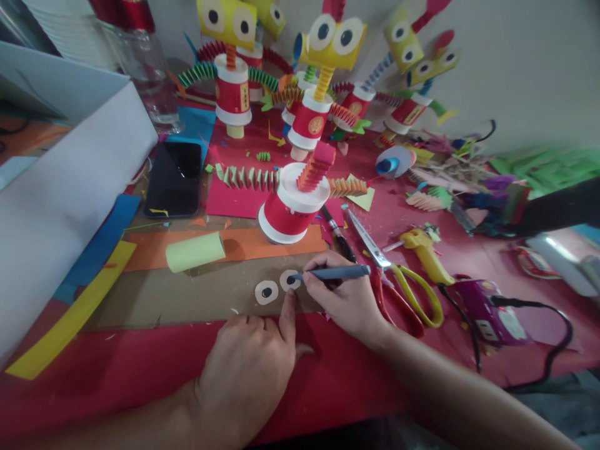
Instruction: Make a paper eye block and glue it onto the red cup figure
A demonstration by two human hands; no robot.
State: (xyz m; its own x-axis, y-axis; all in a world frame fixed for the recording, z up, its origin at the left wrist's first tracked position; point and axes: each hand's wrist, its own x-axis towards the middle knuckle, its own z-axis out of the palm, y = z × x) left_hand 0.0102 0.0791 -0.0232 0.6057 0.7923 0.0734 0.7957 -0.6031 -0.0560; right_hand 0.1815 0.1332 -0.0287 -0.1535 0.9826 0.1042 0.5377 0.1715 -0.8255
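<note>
My right hand (344,297) is closed round a grey-blue marker pen (342,272), its tip on the black pupil of a white paper eye (296,284). My left hand (255,359) presses that eye's lower edge with a stretched index finger; the thumb stands apart and the other fingers curl under. Just left lies a second paper eye (259,294) with a black pupil. Both eyes rest on a brown cardboard strip (187,300). Beyond my hands stands a red and white paper-cup figure (293,215) with folded-paper arms and neck, without a head.
Scissors (368,240), a yellow glue gun (429,256) and a purple power adapter (490,312) with cables lie at right. A pale yellow paper roll (194,251), phone (173,178) and white box (89,181) are left. Several finished cup figures (312,119) stand behind.
</note>
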